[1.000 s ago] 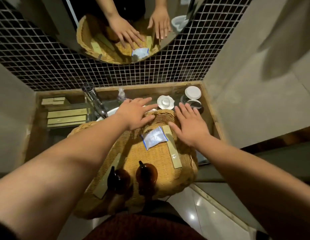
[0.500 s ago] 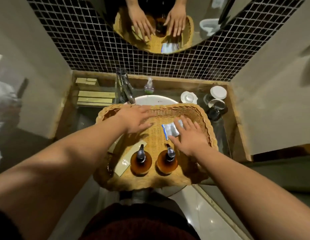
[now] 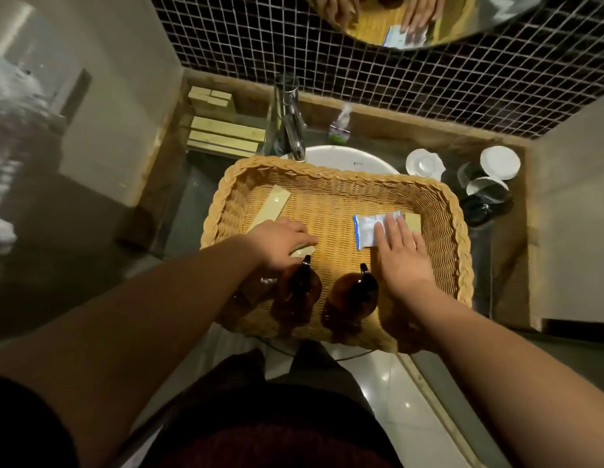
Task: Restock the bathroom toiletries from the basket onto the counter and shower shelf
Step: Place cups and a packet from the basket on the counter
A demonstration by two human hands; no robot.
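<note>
In the woven basket (image 3: 327,167) your right hand (image 3: 400,256) lies flat on a blue-edged sachet (image 3: 368,228); left hand (image 3: 280,241) touches a pale box (image 3: 304,251), grip unclear.

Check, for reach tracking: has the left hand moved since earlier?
Yes: left hand drew back from the basket's far rim toward the left amber bottle.

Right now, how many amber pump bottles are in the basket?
2. One amber bottle stands at the near end of the basket, by the left hand; the other bottle stands beside the right hand. Part of the basket floor is covered, so more is possible.
</note>
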